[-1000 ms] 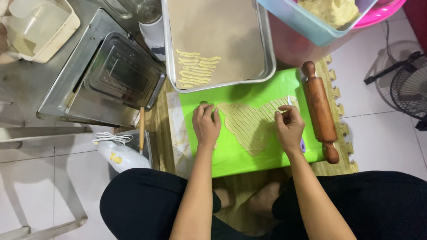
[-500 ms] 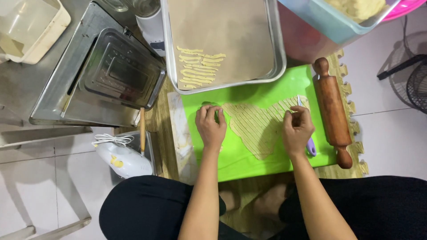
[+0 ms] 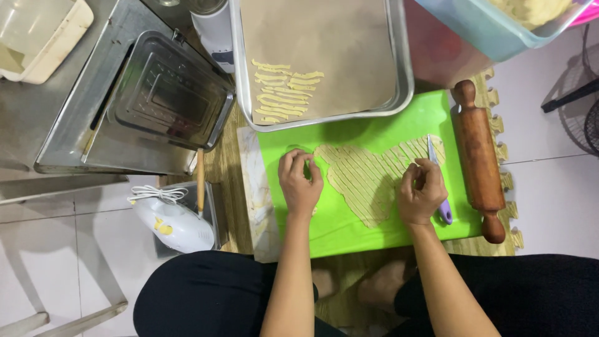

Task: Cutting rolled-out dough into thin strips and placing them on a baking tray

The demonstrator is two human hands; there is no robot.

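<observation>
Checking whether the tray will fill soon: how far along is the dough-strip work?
Done: about a dozen strips lie on the paper-lined tray, mostly bare. In hand: left hand and right hand pinch at the cut dough sheet on the green mat. Left: most cut strips remain.

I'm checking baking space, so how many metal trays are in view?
2. A large paper-lined tray with dough strips sits above the green mat; a smaller empty tray lies at upper left. Others may be out of frame.
</observation>
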